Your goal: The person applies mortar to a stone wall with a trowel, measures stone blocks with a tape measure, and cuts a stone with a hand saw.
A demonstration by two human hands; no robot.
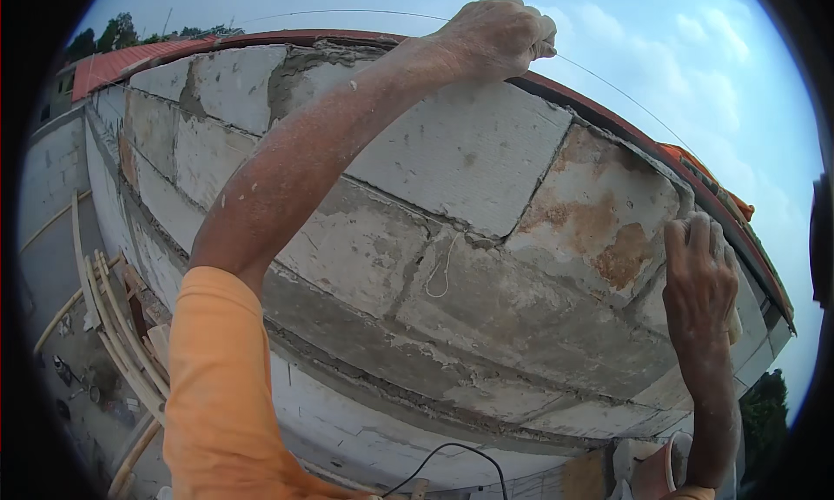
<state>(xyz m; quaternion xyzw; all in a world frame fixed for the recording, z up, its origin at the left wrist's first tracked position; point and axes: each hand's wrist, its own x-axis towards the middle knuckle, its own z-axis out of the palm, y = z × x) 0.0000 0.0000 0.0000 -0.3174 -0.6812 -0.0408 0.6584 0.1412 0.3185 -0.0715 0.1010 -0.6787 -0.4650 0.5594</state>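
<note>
My left hand [502,38] is raised above the top edge of the block wall [452,161], its fingers closed at a thin string [621,92]. The string meets the fist on both sides, though the fingers hide the grip itself. Lower and to the right, my right hand [702,278] is up against the wall near its sloping top edge. Its fingers are curled, and a pale bit shows by the palm; what it holds is hidden. Between the hands, a loop of white cord [441,274] hangs against the grey mortar-smeared blocks.
A dark red edging [599,109] runs along the wall top, with orange cloth [695,165] at right. A bucket [669,465] stands below my right forearm. A black cable [460,448] curves at the bottom. Bamboo poles [122,335] lean at lower left.
</note>
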